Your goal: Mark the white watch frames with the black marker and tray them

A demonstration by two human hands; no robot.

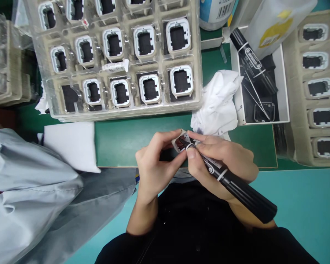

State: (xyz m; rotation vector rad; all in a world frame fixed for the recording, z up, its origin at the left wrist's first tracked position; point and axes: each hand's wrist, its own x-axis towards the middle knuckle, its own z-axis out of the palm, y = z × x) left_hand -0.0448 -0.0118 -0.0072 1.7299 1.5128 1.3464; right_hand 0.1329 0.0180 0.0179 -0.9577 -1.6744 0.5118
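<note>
While the left hand (154, 161) pinches a small white frame (180, 141) between thumb and fingertips, its grip closed on the part's left edge, the right hand (222, 165) closes its grip around a black marker (236, 189) whose tip meets the frame's dark centre. Frame and marker tip sit between the two hands, above the near edge of the green mat (121, 141) on the worktop. At far left a grey sleeve (30, 198) lies beside a white sheet (71, 145). Behind the hands, a clear tray (118, 110) of like frames spans the mat's far side, well apart from the fingers. A crumpled white cloth (217, 104) lies just behind the right hand, touching a shallow white box (283, 80) that holds a second marker (253, 62). Further right stands a cardboard tray (294, 110). Bare teal worktop (305, 205) lies to the right of the marker's rear end.
</note>
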